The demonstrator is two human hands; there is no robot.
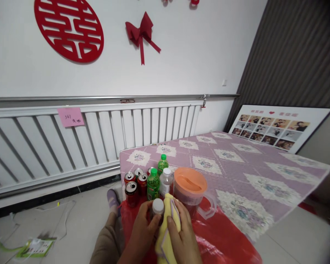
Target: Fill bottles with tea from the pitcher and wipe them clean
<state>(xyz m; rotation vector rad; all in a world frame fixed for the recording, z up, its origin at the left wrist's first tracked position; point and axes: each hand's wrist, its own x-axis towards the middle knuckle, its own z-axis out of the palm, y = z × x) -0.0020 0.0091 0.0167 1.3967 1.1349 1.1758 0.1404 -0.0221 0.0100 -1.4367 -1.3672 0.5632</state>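
My left hand is wrapped round a white-capped bottle, held upright over the red plastic sheet. In my right hand is a yellow cloth with a purple edge, bunched beside the bottle. Most of the bottle's body is hidden by my fingers and the cloth. Just beyond stand a green bottle, a clear bottle with a white cap and another green-capped bottle. To the right is a clear pitcher with an orange lid.
Several opened drink cans stand left of the bottles near the table edge. A purple patterned tablecloth covers the table. Behind it runs a white radiator with a pink note. A photo board leans at the right.
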